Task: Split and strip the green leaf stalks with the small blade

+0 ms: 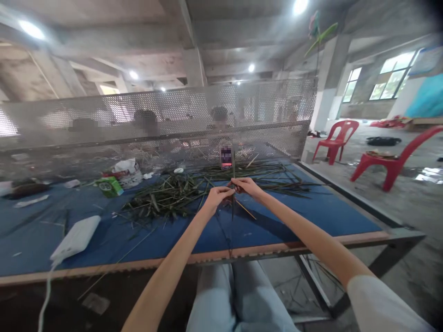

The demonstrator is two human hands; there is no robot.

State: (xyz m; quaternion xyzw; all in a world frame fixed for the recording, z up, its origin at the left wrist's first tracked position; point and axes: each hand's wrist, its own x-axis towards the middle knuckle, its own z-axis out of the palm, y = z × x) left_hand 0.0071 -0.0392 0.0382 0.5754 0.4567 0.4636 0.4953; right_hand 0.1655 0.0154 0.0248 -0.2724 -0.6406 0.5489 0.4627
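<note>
Both my arms reach out over a blue-topped table (311,210). My left hand (217,194) and my right hand (245,185) meet in front of me, fingers pinched closed on a thin dark green strip (233,203) that stands roughly upright between them and hangs below. A thin tan stick (246,210) slants down to the right just under my right hand. Behind the hands lies a spread pile of green leaf strips and stems (173,193).
A perforated metal screen (155,120) runs across the table's far side, with people seated behind it. A white power bank (76,237) with cable lies at left, a green carton (109,186) and white bag (126,169) farther back. Red plastic chairs (337,138) stand at right.
</note>
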